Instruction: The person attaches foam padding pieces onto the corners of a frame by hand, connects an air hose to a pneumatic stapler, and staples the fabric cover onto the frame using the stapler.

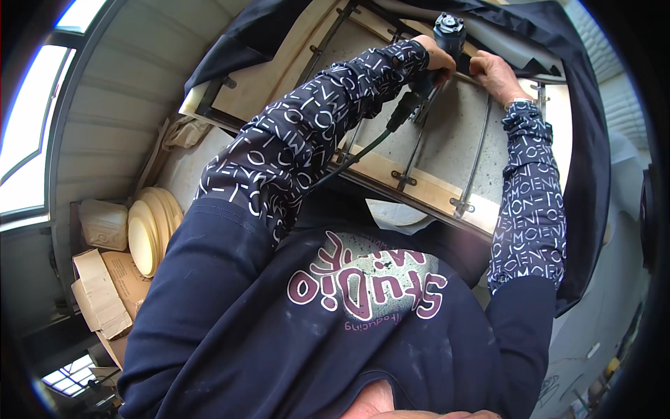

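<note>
My left hand [438,61] is closed round a teal corded power tool [449,29], its round metal end facing up and its cord [370,148] running down beside my left sleeve. The tool is above an upholstery frame [433,183] of pale wood with metal spring wires [481,143] fixed across it by small brackets. Close by on the right, my right hand [499,78] has its fingers curled and pressed together at the frame's far side, beside the dark fabric. What those fingers pinch, if anything, is hidden.
Dark fabric [590,153] drapes round the frame's far and right sides. At the left are stacked round pale discs [145,234], a plastic-wrapped bundle [103,223] and an open cardboard box [105,290]. A window [31,126] stands in the ribbed wall.
</note>
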Motion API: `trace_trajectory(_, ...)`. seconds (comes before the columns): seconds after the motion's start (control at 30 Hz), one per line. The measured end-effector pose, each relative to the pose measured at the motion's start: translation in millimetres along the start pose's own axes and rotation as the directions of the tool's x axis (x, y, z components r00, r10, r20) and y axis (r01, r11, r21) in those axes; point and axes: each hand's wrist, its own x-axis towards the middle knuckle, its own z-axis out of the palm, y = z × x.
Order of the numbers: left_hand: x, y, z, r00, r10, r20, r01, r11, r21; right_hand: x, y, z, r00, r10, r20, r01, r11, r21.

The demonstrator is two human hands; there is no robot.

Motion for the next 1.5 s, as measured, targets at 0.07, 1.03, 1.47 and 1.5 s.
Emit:
trace_trajectory(0.07, 4, 1, 3, 1.0, -0.013, 0.019, 0.013, 1.0, 0.01, -2, 1, 2, 1.0, 0.004, -0.013, -0.004, 1.0, 0.003)
trace_trajectory(1.03, -116, -95, -47, 0.991, 0.108, -0.078, -0.118, 0.443, -0.889, 10, -24, 11, 0.99, 0.133, -0.054, -0.14, 0.982, -0.13)
trace_trajectory(1.47, -122, -96, -42, 0.972, 0.117, -0.204, -0.235, 0.478, -0.846, 78, -45, 80, 0.908, 0.137, -0.396, -0.053, 0.975, 0.216)
trace_trajectory(1.5, -121, -96, -42, 0.971, 0.122, -0.205, -0.239, 0.488, -0.839, 78, -45, 81, 0.89, 0.192, -0.414, -0.043, 0.938, 0.344)
